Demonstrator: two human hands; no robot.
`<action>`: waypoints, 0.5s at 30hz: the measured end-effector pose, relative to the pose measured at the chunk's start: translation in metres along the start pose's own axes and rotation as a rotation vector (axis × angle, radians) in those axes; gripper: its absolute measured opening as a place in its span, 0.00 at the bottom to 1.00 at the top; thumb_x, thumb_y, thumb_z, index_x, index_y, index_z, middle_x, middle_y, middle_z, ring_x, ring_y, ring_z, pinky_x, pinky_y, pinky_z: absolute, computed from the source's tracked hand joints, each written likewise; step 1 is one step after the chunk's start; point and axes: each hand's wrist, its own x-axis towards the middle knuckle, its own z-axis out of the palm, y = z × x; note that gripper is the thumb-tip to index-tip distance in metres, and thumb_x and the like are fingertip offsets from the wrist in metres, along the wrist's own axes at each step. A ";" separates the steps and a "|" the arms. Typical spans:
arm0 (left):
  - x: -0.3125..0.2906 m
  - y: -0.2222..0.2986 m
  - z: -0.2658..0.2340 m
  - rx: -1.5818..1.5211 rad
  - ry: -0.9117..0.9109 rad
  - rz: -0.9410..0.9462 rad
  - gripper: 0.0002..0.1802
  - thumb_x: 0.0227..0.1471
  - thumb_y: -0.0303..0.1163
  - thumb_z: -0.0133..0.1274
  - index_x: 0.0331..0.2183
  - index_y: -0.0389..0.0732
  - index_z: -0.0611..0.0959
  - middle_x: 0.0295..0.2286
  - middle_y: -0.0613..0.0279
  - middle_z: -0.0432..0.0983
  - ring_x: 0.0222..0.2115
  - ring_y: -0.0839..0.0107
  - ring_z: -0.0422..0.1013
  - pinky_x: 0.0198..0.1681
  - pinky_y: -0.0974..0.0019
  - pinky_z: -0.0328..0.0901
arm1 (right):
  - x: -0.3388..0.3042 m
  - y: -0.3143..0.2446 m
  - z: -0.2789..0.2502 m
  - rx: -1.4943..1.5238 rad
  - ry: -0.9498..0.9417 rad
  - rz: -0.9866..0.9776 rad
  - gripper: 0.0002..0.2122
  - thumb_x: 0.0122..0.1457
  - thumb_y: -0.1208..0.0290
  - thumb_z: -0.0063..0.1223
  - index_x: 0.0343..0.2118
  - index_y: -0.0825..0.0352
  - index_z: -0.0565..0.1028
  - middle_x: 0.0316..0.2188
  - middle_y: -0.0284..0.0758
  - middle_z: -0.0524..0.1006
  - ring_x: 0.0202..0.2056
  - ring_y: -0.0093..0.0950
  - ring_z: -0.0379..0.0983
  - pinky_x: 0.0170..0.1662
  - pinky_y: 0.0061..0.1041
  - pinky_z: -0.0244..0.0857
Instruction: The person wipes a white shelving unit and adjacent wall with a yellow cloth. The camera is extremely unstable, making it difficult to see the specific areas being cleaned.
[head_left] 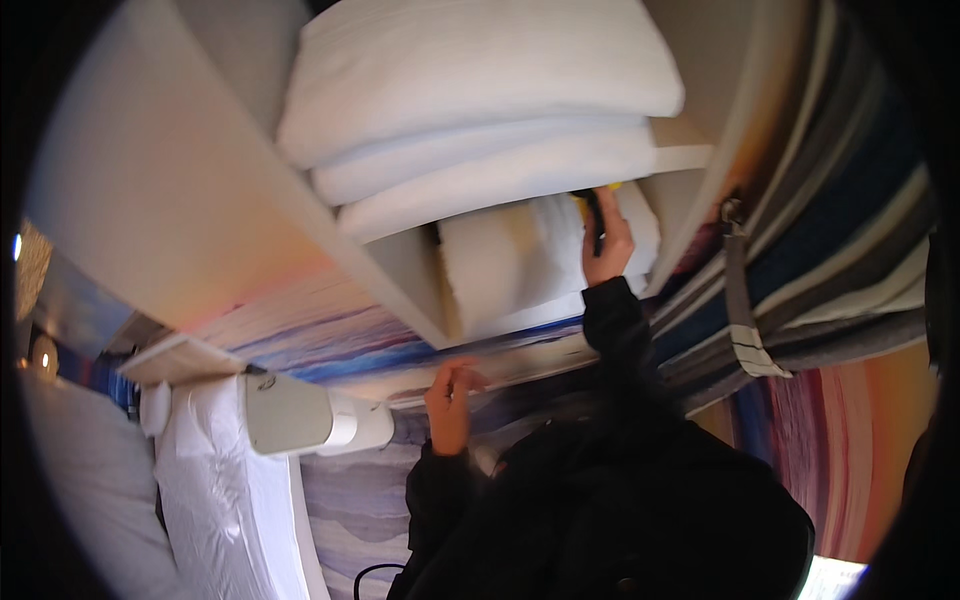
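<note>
My right hand (612, 242) reaches into the lower compartment of a white shelf unit. Its fingers are closed round a small black-and-yellow object (597, 222), whose kind I cannot make out. Behind that object lies folded white cloth (510, 265), close to the hand. On the shelf above rests a stack of thick white folded bedding (480, 80), bulging over the front edge. Lower and to the left, my left hand (450, 405) is in the air in front of the unit, slightly blurred. It holds nothing visible, its fingers loosely bent and apart.
The shelf unit's white side panel (395, 280) stands left of the cloth. At right, a striped curtain (850, 240) hangs with a tieback (738, 290). A bed with white sheets (215, 480) and a pale rounded fixture (290, 415) are at lower left.
</note>
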 end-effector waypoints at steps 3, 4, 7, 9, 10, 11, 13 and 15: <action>0.012 -0.003 0.061 -0.055 -0.139 0.005 0.12 0.62 0.29 0.44 0.40 0.34 0.79 0.24 0.62 0.75 0.28 0.75 0.71 0.36 0.72 0.65 | 0.042 0.083 -0.054 -0.150 0.083 0.129 0.18 0.57 0.78 0.51 0.53 0.64 0.72 0.44 0.47 0.77 0.42 0.46 0.75 0.41 0.35 0.70; 0.015 -0.002 0.080 -0.065 -0.162 0.009 0.12 0.62 0.29 0.44 0.40 0.34 0.79 0.24 0.62 0.75 0.28 0.75 0.71 0.36 0.72 0.65 | 0.059 0.100 -0.071 -0.268 0.091 0.273 0.15 0.60 0.75 0.51 0.50 0.66 0.74 0.40 0.49 0.78 0.41 0.46 0.76 0.41 0.35 0.70; 0.022 0.002 0.123 -0.091 -0.233 0.027 0.12 0.62 0.28 0.43 0.41 0.33 0.80 0.24 0.62 0.75 0.28 0.75 0.70 0.36 0.72 0.65 | 0.104 0.096 -0.104 -0.017 0.159 0.203 0.14 0.59 0.70 0.54 0.48 0.64 0.77 0.34 0.49 0.79 0.37 0.44 0.78 0.38 0.32 0.71; 0.023 0.005 0.140 -0.110 -0.273 0.044 0.12 0.62 0.27 0.43 0.41 0.33 0.80 0.25 0.62 0.75 0.29 0.76 0.70 0.36 0.73 0.65 | 0.098 0.092 -0.097 -0.238 0.053 0.413 0.13 0.58 0.71 0.55 0.47 0.64 0.77 0.32 0.48 0.79 0.35 0.42 0.79 0.36 0.32 0.71; 0.022 0.011 0.143 -0.094 -0.274 0.048 0.12 0.62 0.27 0.43 0.42 0.34 0.79 0.25 0.62 0.75 0.29 0.77 0.70 0.37 0.73 0.65 | 0.090 0.083 -0.088 -0.097 0.075 0.353 0.12 0.58 0.72 0.56 0.45 0.64 0.79 0.31 0.48 0.79 0.34 0.40 0.80 0.35 0.31 0.70; 0.022 0.011 0.145 -0.091 -0.268 0.056 0.12 0.61 0.26 0.43 0.42 0.34 0.80 0.25 0.62 0.75 0.29 0.76 0.70 0.37 0.73 0.65 | 0.085 0.072 -0.081 -0.064 0.068 0.292 0.12 0.58 0.71 0.57 0.44 0.66 0.79 0.30 0.48 0.79 0.33 0.40 0.80 0.34 0.30 0.70; 0.021 0.011 0.137 -0.069 -0.246 0.064 0.12 0.61 0.26 0.44 0.42 0.36 0.80 0.25 0.61 0.76 0.29 0.76 0.72 0.37 0.73 0.66 | 0.064 0.054 -0.064 -0.005 0.057 0.349 0.12 0.58 0.71 0.56 0.44 0.68 0.78 0.30 0.47 0.80 0.31 0.37 0.80 0.34 0.29 0.70; 0.018 0.011 0.125 -0.034 -0.193 0.043 0.12 0.61 0.28 0.45 0.41 0.37 0.81 0.25 0.62 0.77 0.28 0.76 0.72 0.36 0.72 0.67 | 0.037 0.042 -0.045 0.125 0.006 0.345 0.11 0.60 0.71 0.54 0.43 0.70 0.78 0.27 0.45 0.80 0.28 0.29 0.79 0.32 0.26 0.69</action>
